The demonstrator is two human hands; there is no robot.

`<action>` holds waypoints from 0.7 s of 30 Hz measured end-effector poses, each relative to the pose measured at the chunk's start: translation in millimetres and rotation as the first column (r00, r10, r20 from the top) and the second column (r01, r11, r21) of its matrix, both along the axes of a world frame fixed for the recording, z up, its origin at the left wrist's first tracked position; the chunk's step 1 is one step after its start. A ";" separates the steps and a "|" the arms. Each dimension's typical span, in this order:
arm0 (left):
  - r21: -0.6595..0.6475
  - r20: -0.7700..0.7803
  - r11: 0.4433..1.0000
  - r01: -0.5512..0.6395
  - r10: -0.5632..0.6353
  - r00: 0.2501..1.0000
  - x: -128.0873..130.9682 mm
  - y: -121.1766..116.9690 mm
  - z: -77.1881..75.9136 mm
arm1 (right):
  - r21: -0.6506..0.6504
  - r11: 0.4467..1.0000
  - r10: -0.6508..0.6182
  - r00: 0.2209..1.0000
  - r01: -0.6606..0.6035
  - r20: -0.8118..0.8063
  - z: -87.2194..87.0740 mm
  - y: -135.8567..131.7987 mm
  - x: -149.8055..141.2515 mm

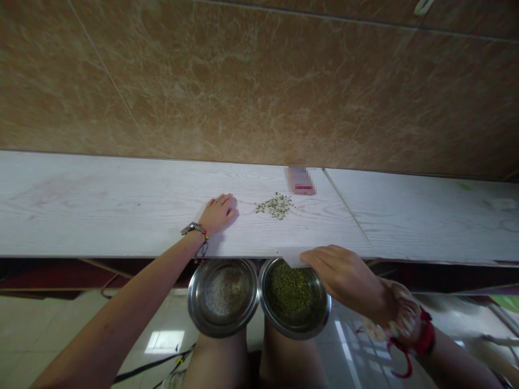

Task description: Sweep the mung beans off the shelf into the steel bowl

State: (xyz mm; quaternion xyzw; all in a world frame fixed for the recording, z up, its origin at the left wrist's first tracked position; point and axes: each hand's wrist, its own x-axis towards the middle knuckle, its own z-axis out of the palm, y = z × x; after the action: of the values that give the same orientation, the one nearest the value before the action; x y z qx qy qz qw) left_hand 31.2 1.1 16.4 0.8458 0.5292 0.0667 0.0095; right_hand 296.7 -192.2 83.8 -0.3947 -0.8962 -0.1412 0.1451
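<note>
My left hand (pixel 219 212) lies flat on the white wood-grain tabletop, fingers stretched out and nothing in them. To its right is a loose scatter of small green beans (pixel 277 206). At the table's front edge my right hand (pixel 334 267) pinches a thin white card (pixel 292 257), its free end over a metal bowl. That right bowl (pixel 322 319) holds many green beans (pixel 290 289). Touching it on the left, another metal bowl (pixel 194 302) contains whitish grains (pixel 225 292). Both bowls rest on my thighs, just below the table edge.
A small packet or box (pixel 300 181), partly blurred out, lies at the back of the table (pixel 101 216) against the brown marbled wall (pixel 243 86). A seam crosses the tabletop on the right. Dark straps (pixel 154 367) hang at lower left above the tiled floor (pixel 52 324).
</note>
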 end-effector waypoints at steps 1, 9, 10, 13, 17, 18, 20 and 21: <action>-0.002 0.003 1.000 -0.001 0.001 1.000 0.2 -0.4 0.2 | 0.002 1.000 0.014 1.000 -0.014 -0.014 2.3 -5.0 -2.7; -0.007 0.031 1.000 0.000 0.000 1.000 0.0 0.5 -0.9 | 0.090 0.996 0.034 0.997 -0.028 -0.068 21.0 -2.8 2.1; -0.006 0.030 1.000 0.002 -0.002 1.000 -0.1 0.4 -0.7 | 0.120 0.993 0.010 0.997 -0.001 -0.073 20.8 4.7 6.8; -0.006 0.019 1.000 0.007 -0.007 1.000 -0.3 0.1 0.1 | 0.165 0.976 -0.132 0.988 0.143 -0.079 15.0 32.9 22.0; 0.000 0.015 1.000 0.006 -0.006 1.000 -0.9 0.1 0.1 | 0.147 0.965 -0.209 0.974 0.219 -0.083 1.5 73.2 34.3; 0.005 0.018 1.000 0.006 -0.006 1.000 -1.1 0.2 0.0 | 0.136 0.968 -0.197 0.975 0.210 -0.098 -1.5 82.4 34.7; 0.010 0.026 1.000 0.011 -0.012 1.000 -1.5 0.3 -0.3 | 0.130 0.972 -0.181 0.978 0.194 -0.108 -6.5 99.7 31.7; 0.010 0.027 1.000 0.013 -0.013 1.000 -1.6 0.3 -0.3 | 0.126 0.975 -0.170 0.979 0.184 -0.114 -8.4 107.9 28.4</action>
State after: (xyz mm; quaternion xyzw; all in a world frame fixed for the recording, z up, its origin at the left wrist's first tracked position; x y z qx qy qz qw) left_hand 29.7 1.4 16.2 0.8483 0.5232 0.0810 0.0130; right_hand 325.1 -84.4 75.4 -0.4688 -0.8372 -0.1938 0.2042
